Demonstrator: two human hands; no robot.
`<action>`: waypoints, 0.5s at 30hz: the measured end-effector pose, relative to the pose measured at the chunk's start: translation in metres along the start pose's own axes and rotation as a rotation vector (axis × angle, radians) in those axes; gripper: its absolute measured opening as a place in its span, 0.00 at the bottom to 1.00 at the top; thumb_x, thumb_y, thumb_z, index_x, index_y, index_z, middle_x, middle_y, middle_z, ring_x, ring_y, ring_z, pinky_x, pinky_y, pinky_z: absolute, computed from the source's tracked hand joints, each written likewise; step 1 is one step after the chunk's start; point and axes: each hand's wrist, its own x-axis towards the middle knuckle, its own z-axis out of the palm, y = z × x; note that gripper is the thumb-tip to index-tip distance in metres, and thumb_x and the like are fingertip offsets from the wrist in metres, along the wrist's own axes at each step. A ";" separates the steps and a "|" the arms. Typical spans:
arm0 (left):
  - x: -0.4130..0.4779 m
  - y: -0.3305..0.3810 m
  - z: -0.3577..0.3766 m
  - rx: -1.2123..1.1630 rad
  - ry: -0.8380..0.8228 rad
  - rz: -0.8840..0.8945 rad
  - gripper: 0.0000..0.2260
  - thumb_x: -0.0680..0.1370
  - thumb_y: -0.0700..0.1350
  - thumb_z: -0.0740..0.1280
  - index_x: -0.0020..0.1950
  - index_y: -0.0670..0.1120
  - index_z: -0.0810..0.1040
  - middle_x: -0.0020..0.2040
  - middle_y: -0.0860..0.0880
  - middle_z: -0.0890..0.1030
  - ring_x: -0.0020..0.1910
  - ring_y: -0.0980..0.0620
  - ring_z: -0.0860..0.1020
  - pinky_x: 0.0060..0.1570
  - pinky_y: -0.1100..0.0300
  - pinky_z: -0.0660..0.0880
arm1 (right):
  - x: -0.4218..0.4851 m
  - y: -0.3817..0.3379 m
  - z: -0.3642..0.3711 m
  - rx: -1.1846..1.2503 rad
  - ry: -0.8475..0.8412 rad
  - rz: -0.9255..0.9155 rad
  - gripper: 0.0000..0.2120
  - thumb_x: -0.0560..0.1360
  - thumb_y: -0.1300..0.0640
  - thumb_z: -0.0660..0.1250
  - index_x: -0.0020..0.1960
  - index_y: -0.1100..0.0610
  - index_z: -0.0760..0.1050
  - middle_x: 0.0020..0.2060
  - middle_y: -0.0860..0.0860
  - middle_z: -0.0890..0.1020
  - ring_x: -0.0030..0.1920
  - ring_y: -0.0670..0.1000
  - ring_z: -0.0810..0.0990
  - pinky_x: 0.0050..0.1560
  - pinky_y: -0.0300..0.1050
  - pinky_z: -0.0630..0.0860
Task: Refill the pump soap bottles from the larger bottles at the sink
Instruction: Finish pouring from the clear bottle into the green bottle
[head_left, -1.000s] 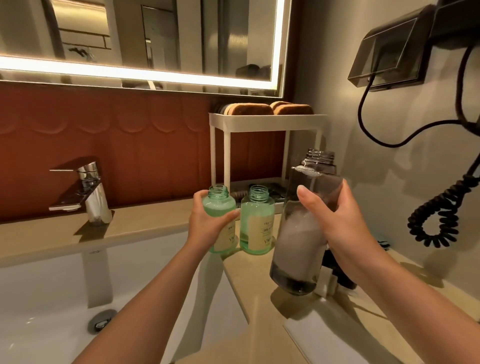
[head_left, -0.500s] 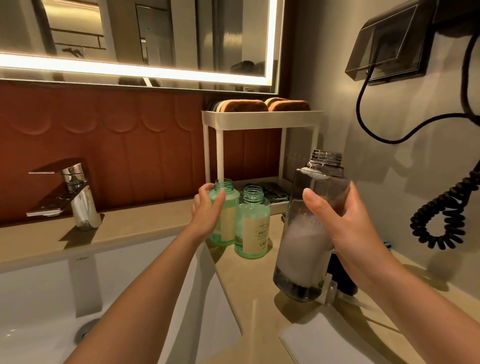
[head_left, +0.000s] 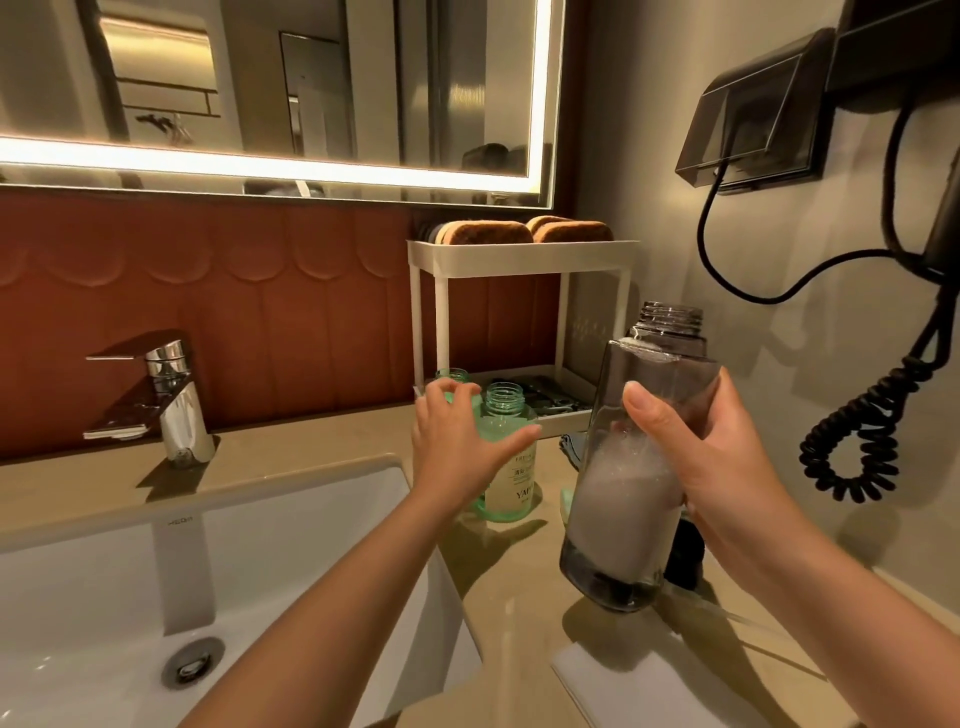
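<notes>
Two small green pump bottles stand without pumps, side by side on the beige counter (head_left: 519, 597) in front of a white rack. The left green bottle (head_left: 455, 375) is mostly hidden behind my left hand (head_left: 460, 449). The right green bottle (head_left: 508, 470) shows its cream label. My left hand is spread in front of both, its thumb lying across the right bottle and its fingers straight near the left bottle's neck. My right hand (head_left: 722, 483) grips the large dark see-through bottle (head_left: 628, 499), uncapped, about half full of white liquid, held slightly tilted above the counter.
The white basin (head_left: 130, 597) and chrome tap (head_left: 174, 405) lie to the left. A white two-tier rack (head_left: 519, 254) holds brown pads. A coiled black dryer cord (head_left: 857, 447) hangs on the right wall. A white cloth (head_left: 649, 686) and a black object (head_left: 685, 553) sit near the big bottle.
My left hand held the left green bottle, moved it back beside the other one, and has now opened its fingers. The big bottle stays in my right hand, nearly still.
</notes>
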 end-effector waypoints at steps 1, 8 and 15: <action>-0.002 0.002 0.001 0.045 -0.028 -0.020 0.38 0.66 0.69 0.66 0.69 0.50 0.66 0.67 0.49 0.62 0.68 0.49 0.59 0.65 0.52 0.63 | -0.002 -0.001 -0.001 -0.005 -0.003 0.001 0.27 0.58 0.40 0.71 0.56 0.46 0.71 0.46 0.43 0.81 0.48 0.42 0.81 0.49 0.43 0.75; -0.002 0.015 0.007 0.230 -0.047 -0.092 0.41 0.64 0.72 0.65 0.68 0.48 0.64 0.68 0.47 0.63 0.68 0.47 0.60 0.66 0.52 0.61 | -0.005 0.000 -0.010 -0.008 -0.002 0.013 0.28 0.59 0.41 0.71 0.57 0.45 0.71 0.50 0.44 0.82 0.52 0.44 0.80 0.51 0.45 0.76; -0.012 0.024 0.007 0.126 -0.057 -0.048 0.36 0.66 0.64 0.70 0.66 0.47 0.63 0.66 0.48 0.65 0.66 0.48 0.62 0.63 0.54 0.64 | -0.011 -0.001 -0.017 0.007 0.001 0.019 0.26 0.59 0.42 0.71 0.56 0.46 0.72 0.48 0.43 0.82 0.50 0.43 0.81 0.52 0.47 0.76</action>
